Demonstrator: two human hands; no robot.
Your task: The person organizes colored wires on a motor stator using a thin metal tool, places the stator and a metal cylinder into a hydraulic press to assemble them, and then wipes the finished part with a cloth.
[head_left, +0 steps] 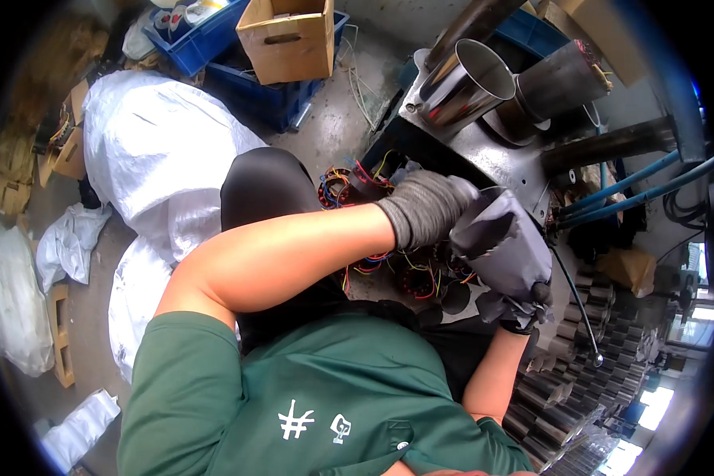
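Both my hands wear dark grey knitted gloves. My left hand [428, 213] is closed in a fist at the upper left edge of a grey, crumpled, bag-like sleeve [504, 242]. A bit of greyish material shows at its fingers; whether it is part of the sleeve I cannot tell. The sleeve stands tilted, with a dark opening at its top and ragged folds at its lower end. My right hand [535, 305] grips that lower end, partly hidden by the folds. Below my left hand, several round motor stators [419, 280] with coloured wires lie between my knees.
A metal bench [472, 155] ahead carries a shiny steel cylinder [464, 87] and a dark grey cylinder [563, 75]. Stacked metal parts [587, 373] fill the right side. White sacks [163, 143] lie at left; a wooden box [285, 47] rests on blue crates [266, 107].
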